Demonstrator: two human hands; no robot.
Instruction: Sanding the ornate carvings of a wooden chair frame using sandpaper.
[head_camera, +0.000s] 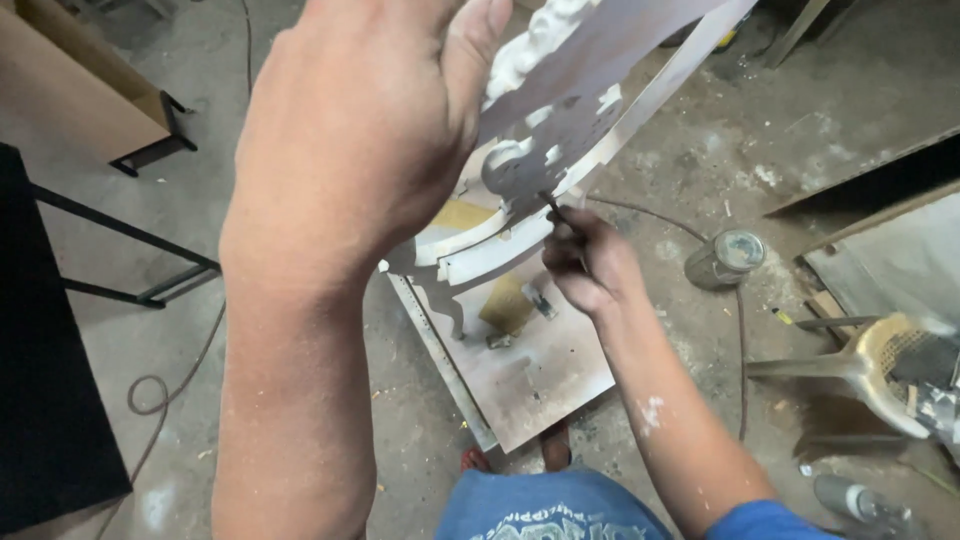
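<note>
At frame centre, carving (560, 120) tilts toward 1 o'clock | left hand (350, 150) clasps its edge, thumb on front | right hand (590, 262) pinches tool (553, 207), tip touching carving at 11 o'clock of fingers | board (520, 370) beneath.

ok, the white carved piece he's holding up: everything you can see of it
The carved piece is an ornate furniture part, coated matte white-grey like primer, with raised scroll and floral relief, pierced cutouts, a straight rail along one edge and curved bands at its lower end. It is held tilted above a flat board on the floor. The left hand grips its upper edge, thumb on the face; the right hand presses a thin dark tool against the carving. Its top runs out of frame.
</note>
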